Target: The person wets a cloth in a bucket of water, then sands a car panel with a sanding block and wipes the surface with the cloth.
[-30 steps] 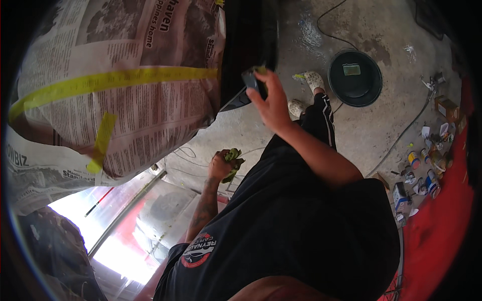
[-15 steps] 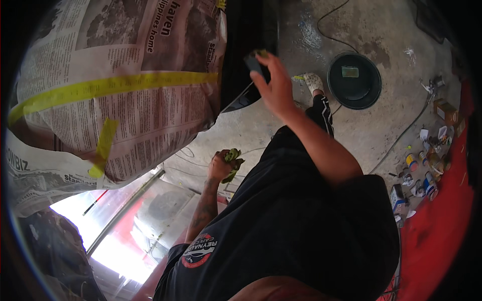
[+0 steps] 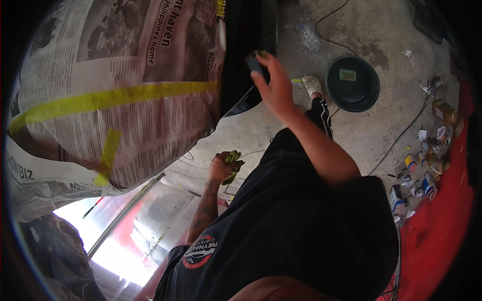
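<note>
My right hand (image 3: 276,85) grips a dark grey, flat block (image 3: 255,66) between thumb and fingers, and something greenish-yellow shows at the fingertips. It is at the glossy black panel (image 3: 246,30); I cannot tell whether the block touches it. Lower down, away from the panel, my left hand (image 3: 219,168) is closed round a crumpled green cloth (image 3: 233,163). Newspaper (image 3: 165,115) covers the large rounded body left of the panel. A yellow masking tape strip (image 3: 125,94) runs across the paper, and a shorter piece hangs below it.
On the concrete floor to the right stands a round black basin (image 3: 353,98) with a greenish rectangular pad (image 3: 347,74) in it. Cans and bottles (image 3: 429,185) crowd the far right beside a red surface (image 3: 447,226). A thin cable (image 3: 321,22) trails to the basin.
The newspaper-covered body sits slightly lower in the view, and the basin has shifted a little left. Both hands keep nearly the same place and grip.
</note>
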`<state>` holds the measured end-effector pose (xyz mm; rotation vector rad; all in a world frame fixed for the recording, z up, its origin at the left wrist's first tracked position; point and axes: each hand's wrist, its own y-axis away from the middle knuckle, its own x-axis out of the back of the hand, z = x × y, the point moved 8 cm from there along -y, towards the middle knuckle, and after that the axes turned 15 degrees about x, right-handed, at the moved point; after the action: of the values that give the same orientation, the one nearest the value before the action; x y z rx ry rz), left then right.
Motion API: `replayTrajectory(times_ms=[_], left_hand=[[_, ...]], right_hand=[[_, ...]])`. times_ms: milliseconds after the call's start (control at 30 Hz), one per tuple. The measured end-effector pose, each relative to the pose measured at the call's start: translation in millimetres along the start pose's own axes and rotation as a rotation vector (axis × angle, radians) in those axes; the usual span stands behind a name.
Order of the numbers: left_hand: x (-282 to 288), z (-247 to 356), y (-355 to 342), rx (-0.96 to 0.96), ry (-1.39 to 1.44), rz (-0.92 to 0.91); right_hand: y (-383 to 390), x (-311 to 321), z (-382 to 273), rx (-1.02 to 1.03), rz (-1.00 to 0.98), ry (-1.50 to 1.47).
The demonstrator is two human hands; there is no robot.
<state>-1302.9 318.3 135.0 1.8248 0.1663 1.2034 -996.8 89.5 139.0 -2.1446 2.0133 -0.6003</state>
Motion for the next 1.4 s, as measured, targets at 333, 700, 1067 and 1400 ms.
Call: replayTrajectory(times_ms=[333, 700, 1067, 1400], left_hand=[[-0.1, 0.3, -1.6, 0.032, -0.021, 0.003], [9.4, 12.8, 0.4, 0.026, 0.018, 0.009], [8.5, 11.4, 0.1, 0.081, -0.001, -0.017], [15.9, 33.9, -1.9, 0.047, 0.046, -0.019]], right_hand=[[-12.6, 2.1, 1.1, -0.081, -0.054, -0.03], [-74.8, -2.1, 44.0, 0.0, 0.11, -0.071], [-53.2, 2.7, 22.5, -0.008, 0.047, 0.009], [-106.5, 0.5, 61.0, -0.062, 0.031, -0.004]])
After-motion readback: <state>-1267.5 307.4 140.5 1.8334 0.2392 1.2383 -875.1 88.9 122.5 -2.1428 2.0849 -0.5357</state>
